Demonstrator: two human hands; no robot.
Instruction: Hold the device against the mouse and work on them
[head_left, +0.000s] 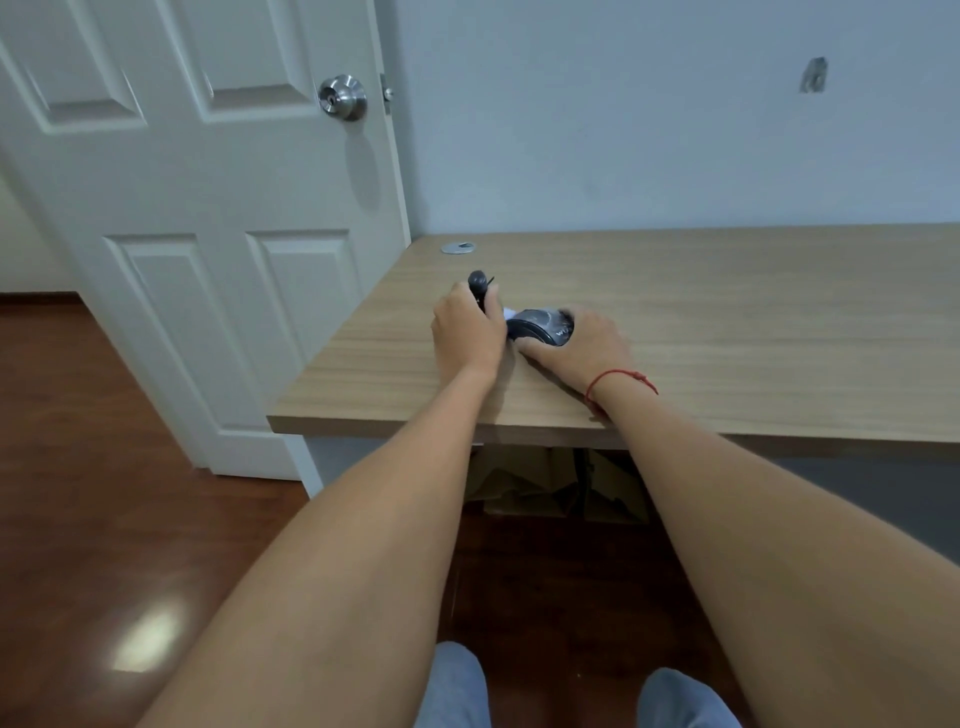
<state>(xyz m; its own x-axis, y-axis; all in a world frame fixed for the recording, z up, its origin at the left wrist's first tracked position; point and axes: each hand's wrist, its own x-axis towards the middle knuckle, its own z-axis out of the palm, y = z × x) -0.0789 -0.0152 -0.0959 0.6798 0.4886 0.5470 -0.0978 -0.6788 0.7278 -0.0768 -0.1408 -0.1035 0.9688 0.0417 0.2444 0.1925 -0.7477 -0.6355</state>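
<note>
Both my hands rest near the left end of a light wooden desk (727, 322). My left hand (467, 330) grips a small dark object (477, 283) whose rounded top sticks out above my fingers. My right hand (587, 345), with a red string at its wrist, holds a dark grey rounded object with pale lettering (543, 328) against the desktop. A bit of white (509, 313) shows between the two hands. What the dark pieces are is unclear because of blur.
A white panelled door (208, 208) with a metal knob (343, 97) stands left of the desk. A silver cable grommet (458, 247) sits at the desk's back left corner. Cardboard (545, 483) lies under the desk on the dark wood floor.
</note>
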